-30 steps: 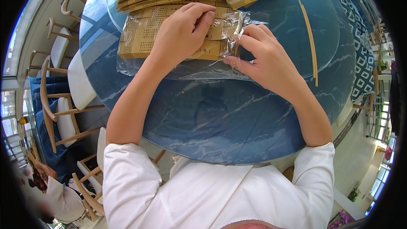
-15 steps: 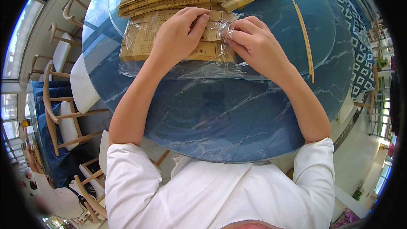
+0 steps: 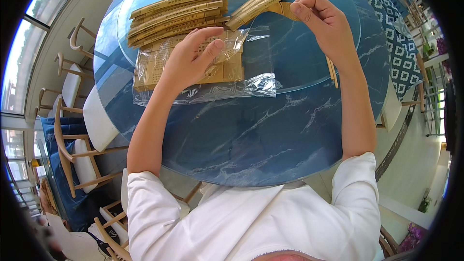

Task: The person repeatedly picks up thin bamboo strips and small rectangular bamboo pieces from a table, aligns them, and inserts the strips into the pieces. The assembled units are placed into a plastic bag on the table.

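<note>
**Pinning the bag, lifting one sleeve**

Pressing flat, the left hand (image 3: 193,60) steadies the clear plastic bag (image 3: 212,77) of tan paper sleeves on the blue table (image 3: 251,135), its grip spread open. Beyond the bag, the right hand (image 3: 324,24) pinches what looks like one sleeve (image 3: 282,8), raised beside the stacked sleeves (image 3: 176,12).

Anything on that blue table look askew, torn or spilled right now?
Nothing spilled or visibly damaged. The clear plastic bag lies crumpled and open under the left hand, with tan sleeves inside. One loose strip lies alone near the right wrist, apart from the stacked sleeves. The right hand pinches another sleeve.
</note>
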### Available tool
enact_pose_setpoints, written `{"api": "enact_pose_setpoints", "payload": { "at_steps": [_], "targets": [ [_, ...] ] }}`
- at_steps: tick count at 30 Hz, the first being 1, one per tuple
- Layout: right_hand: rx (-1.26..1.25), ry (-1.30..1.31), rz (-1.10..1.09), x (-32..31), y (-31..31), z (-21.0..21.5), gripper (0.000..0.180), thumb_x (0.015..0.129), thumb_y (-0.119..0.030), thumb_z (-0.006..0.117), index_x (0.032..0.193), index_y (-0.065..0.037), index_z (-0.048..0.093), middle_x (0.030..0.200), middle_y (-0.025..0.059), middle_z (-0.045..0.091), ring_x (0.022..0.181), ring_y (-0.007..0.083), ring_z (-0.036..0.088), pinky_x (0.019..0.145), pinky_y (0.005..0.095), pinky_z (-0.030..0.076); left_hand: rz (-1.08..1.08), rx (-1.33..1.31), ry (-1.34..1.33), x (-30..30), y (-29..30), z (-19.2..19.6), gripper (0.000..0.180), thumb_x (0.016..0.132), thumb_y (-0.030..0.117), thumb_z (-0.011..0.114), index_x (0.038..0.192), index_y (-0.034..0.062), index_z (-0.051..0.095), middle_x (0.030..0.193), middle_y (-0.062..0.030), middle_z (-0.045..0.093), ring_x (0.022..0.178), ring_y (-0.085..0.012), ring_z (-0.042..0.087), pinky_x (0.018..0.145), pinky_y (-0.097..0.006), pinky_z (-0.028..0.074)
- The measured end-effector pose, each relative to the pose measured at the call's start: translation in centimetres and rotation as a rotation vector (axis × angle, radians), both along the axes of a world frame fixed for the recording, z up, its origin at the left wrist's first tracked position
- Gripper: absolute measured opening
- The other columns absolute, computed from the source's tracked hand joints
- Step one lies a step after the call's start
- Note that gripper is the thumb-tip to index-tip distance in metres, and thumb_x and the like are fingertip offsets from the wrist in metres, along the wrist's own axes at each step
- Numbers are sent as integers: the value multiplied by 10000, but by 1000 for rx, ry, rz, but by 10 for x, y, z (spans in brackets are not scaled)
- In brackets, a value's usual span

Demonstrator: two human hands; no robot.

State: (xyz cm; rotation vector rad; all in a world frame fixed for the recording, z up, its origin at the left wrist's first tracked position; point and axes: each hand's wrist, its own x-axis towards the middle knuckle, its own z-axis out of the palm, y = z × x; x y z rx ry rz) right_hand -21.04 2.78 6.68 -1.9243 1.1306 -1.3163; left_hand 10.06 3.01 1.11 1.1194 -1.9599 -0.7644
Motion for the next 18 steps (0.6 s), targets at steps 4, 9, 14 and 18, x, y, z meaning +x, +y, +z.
{"api": "enact_pose_setpoints", "payload": {
  "at_steps": [4, 9, 14, 18],
  "targets": [
    [-77, -116, 41, -20, 4, 17, 237, 1027, -328, 774, 1019, -91, 772, 852, -68, 666, 782, 25, 549, 695, 204, 421, -179, 73, 147, -44, 8, 26, 578, 1082, 368, 681, 1557, 83, 519, 1320, -107, 736, 1212, -191, 681, 954, -347, 554],
    [-93, -211, 51, -44, 15, 32, 273, 1028, -362, 766, 1009, -90, 772, 864, -49, 685, 839, 36, 609, 776, 204, 470, -241, 230, 155, -82, 2, 51, 362, 1090, 236, 678, 1373, 14, 641, 1088, -61, 775, 993, -108, 696, 865, -272, 540],
    [22, -241, -11, -72, 26, 15, 295, 1043, -387, 738, 1051, -94, 766, 909, -31, 701, 881, 73, 667, 826, 235, 523, -142, 93, -33, -55, -1, 77, 221, 1068, 189, 685, 1242, 62, 735, 993, -20, 797, 859, -87, 709, 976, -308, 536],
    [157, -160, -53, -75, 39, -23, 247, 1053, -318, 726, 1125, -82, 743, 948, -12, 703, 886, 85, 677, 827, 241, 533, -65, -387, -526, -19, -11, 73, 231, 1044, 168, 685, 1257, 105, 744, 1078, -72, 802, 898, -207, 749, 1258, -488, 331]
  ]
}}
